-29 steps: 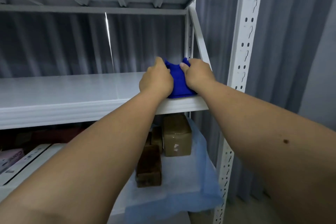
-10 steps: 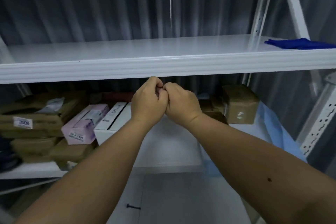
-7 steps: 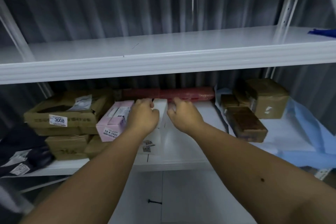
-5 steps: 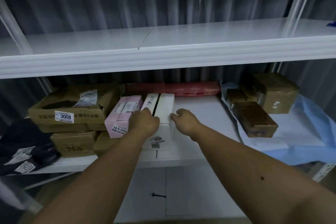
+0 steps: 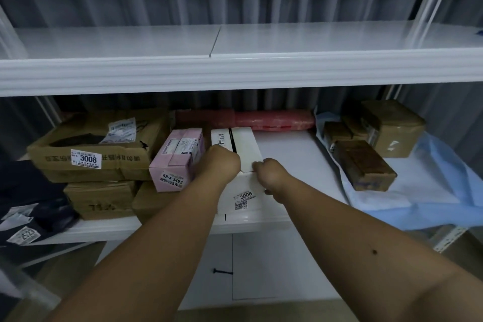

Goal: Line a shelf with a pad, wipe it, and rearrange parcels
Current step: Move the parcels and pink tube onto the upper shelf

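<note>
Both hands, left point(image 5: 224, 163) and right point(image 5: 270, 173), seemingly grip white box point(image 5: 244, 151)

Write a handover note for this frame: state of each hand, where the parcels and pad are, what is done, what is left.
Left hand and right hand both grip the white box, mid lower shelf.
Blue pad lines the shelf's right end, with three brown parcels on it.
Pink box and cardboard cartons lie off the pad, left.
Left: shift these onto the pad.

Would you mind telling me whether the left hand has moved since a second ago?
Yes: left hand went from below the upper shelf edge down onto the white box.
</note>
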